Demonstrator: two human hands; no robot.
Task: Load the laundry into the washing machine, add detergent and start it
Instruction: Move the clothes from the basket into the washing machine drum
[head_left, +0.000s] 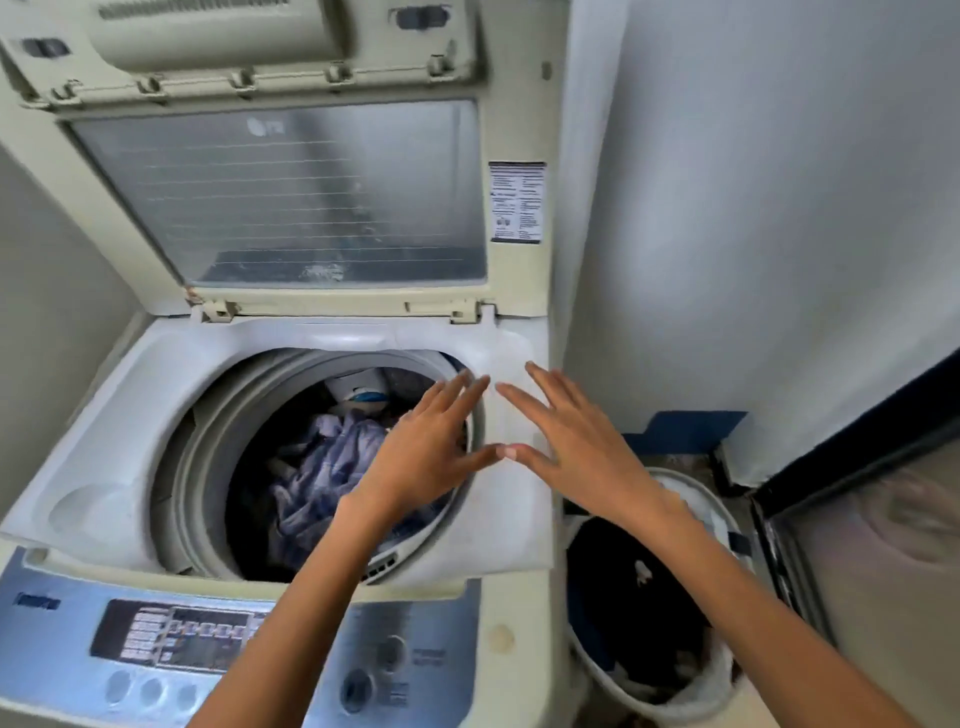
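Far left, lower corner: we log the control panel (182, 639) of the washing machine (104, 415), blue-grey, with a dark display block and round buttons below it. The picture is blurred there, so the labels are unreadable. Above it sits the white top deck, with a shallow round recess at its left end.

The lid (291, 197) is raised and folded back, and its clear window faces us. The drum (208, 457) is open, with a grey ring round the mouth. The laundry (322, 467) lies inside it: a crumpled blue-and-white checked cloth, with darker fabric around it. At the back of the drum we see a white and blue object (363, 395), and we cannot tell what it is.

The left hand (426, 447) is over the right part of the drum mouth. It is palm down with the fingers straight and spread, and it grasps nothing. The right hand (571, 441) is just beside it, over the deck to the right of the drum. Its fingers are also straight and spread, and it holds nothing. The two thumb tips meet or nearly meet, and the forefinger tips are close together. We cannot tell whether the right hand touches the deck.

A printed sticker (517, 201) is on the lid frame's right edge. On the floor to the right of the machine stands a round white basket (714, 512), partly under the right forearm. It holds dark clothes (623, 597). A pale wall (779, 208) is behind it. At the far right is a metallic panel (883, 545) with a dark edge.
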